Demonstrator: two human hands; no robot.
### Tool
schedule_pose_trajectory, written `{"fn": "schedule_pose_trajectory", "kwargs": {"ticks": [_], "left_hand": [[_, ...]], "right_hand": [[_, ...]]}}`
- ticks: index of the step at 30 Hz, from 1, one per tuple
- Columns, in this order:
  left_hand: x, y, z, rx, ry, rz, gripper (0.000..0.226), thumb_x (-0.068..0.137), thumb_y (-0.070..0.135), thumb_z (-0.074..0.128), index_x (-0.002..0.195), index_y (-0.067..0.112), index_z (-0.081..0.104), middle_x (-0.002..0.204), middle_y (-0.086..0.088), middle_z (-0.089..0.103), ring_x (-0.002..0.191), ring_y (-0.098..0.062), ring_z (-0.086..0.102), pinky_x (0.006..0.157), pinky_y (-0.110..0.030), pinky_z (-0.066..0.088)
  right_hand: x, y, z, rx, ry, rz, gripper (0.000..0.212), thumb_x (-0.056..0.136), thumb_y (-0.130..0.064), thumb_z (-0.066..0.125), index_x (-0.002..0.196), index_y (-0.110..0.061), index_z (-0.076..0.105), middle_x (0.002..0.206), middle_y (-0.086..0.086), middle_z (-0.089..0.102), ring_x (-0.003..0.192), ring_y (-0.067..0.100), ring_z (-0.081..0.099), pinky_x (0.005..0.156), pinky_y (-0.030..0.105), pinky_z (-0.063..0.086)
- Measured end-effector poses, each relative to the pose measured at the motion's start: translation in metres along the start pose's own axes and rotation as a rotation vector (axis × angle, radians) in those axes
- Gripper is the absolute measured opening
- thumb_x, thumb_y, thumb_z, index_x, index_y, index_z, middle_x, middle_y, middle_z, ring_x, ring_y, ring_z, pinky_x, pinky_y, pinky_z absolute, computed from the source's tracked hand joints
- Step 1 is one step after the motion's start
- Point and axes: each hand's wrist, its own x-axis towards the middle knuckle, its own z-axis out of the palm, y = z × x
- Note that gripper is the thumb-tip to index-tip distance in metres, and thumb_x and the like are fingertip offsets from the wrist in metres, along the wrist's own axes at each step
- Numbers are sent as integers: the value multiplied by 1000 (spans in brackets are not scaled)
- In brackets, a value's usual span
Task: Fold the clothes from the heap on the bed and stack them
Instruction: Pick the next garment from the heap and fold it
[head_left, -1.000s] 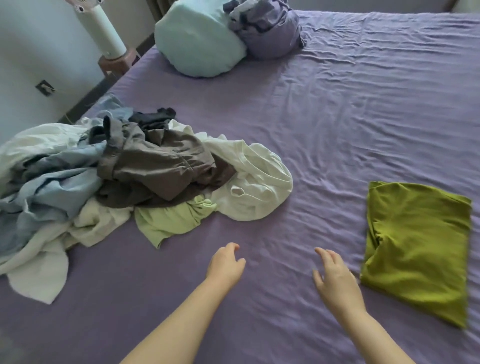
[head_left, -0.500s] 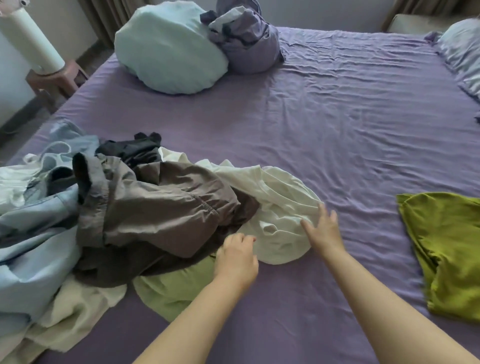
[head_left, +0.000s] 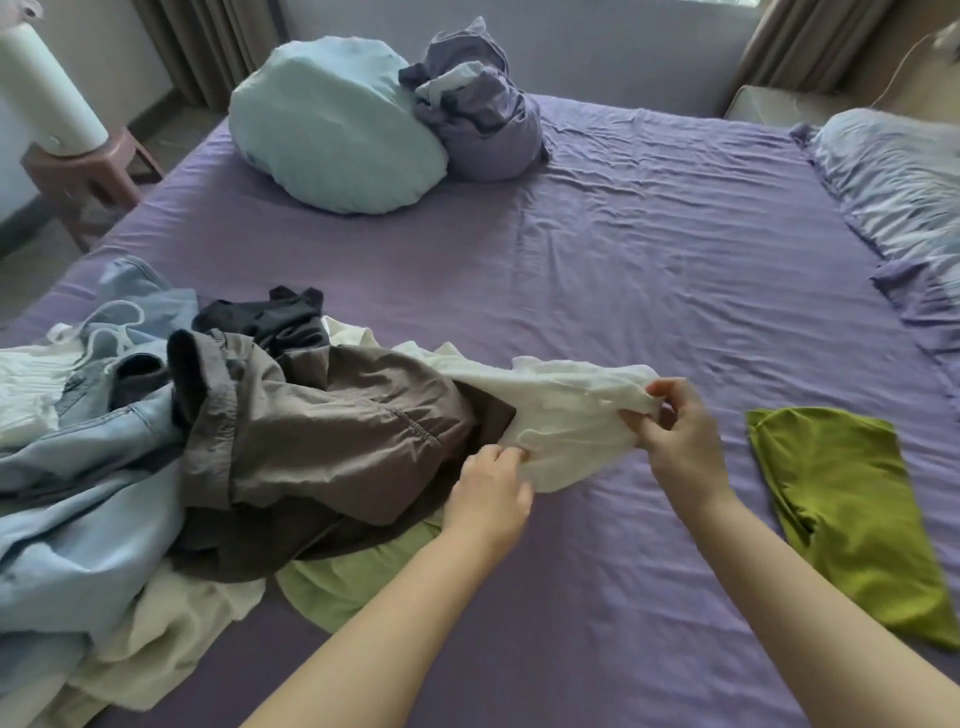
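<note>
A heap of clothes lies on the left of the purple bed (head_left: 649, 291): a grey-brown garment (head_left: 322, 431) on top, a light blue denim piece (head_left: 78, 499), a black item (head_left: 265, 317), a pale green one (head_left: 343, 577) underneath. A cream-white garment (head_left: 561, 415) stretches out of the heap to the right. My left hand (head_left: 488, 493) pinches its near edge. My right hand (head_left: 680, 436) grips its right end, lifted a little off the sheet. A folded olive-green garment (head_left: 841, 509) lies flat at the right.
A light blue cushion (head_left: 332, 124) and a bundled purple cloth (head_left: 478, 114) sit at the far side of the bed. A striped pillow (head_left: 898, 192) lies at the right edge. A white fan on a stool (head_left: 83, 171) stands left of the bed.
Both hands went from hovering open over the sheet to the heap, took hold of the cream-white garment, and now pull it rightward out from under the grey-brown one.
</note>
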Motion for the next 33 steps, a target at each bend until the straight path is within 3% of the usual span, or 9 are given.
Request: {"fn": "schedule_pose_trajectory", "kwargs": {"ticks": [3,6,10,15,18,23,27,29,33], "left_hand": [[-11,41,-34,-123,199,67,28,93,20,54,118,12,64,117,-8,57,113,-23,52,98,-34,39],[-35,81,-72,-199,391,103,16,89,17,60,99,9,70,102,-8,64,100,-22,57,90,-29,41],[-77,132,-113,-250,501,166,14,91,19,61,97,9,67,99,-9,63,94,-23,58,87,-34,44],[-139,201,-144,-457,357,293,22,90,25,66,111,18,69,110,-2,68,102,-18,62,93,-34,48],[-181,241,-146,-621,183,360,27,85,16,72,109,25,67,109,1,68,105,-15,62,96,-29,49],[-247,288,-122,-779,-134,369,25,80,3,73,99,18,68,92,4,69,79,-1,65,73,-15,51],[-291,309,-103,-757,-179,362,5,86,13,69,83,11,66,76,-2,61,75,-15,59,78,-33,53],[-308,316,-103,-836,-171,357,6,88,14,67,82,11,66,72,0,60,68,-12,60,66,-29,56],[-337,323,-116,-832,-68,373,8,92,13,61,85,10,61,65,3,52,54,-7,46,45,-19,37]], "right_hand": [[-9,-48,-32,28,-41,-121,34,83,1,63,82,-31,51,76,-8,57,72,13,52,67,35,45],[-23,-99,-67,27,-56,-237,40,79,11,57,80,-29,50,71,-9,52,64,6,45,63,24,39],[-53,-168,-123,113,-165,-341,48,74,23,43,93,-20,53,81,-10,58,61,-9,50,56,7,38],[-105,-222,-199,115,-375,-321,59,75,24,34,109,-20,56,99,18,65,80,15,55,67,28,42],[-137,-238,-241,146,-460,-277,61,78,25,34,110,-21,57,97,6,69,78,9,61,66,20,49],[-189,-247,-308,270,-535,-188,52,84,22,42,118,-15,57,93,15,67,80,20,61,71,28,52],[-223,-247,-360,399,-495,-140,30,86,15,51,104,-7,61,77,5,70,64,11,62,57,19,52],[-236,-246,-381,393,-450,-144,18,85,10,55,90,-5,63,69,2,69,57,8,61,52,17,50],[-252,-246,-412,502,-377,-161,10,76,-9,65,86,-7,64,76,11,72,64,18,70,45,21,51]]}}
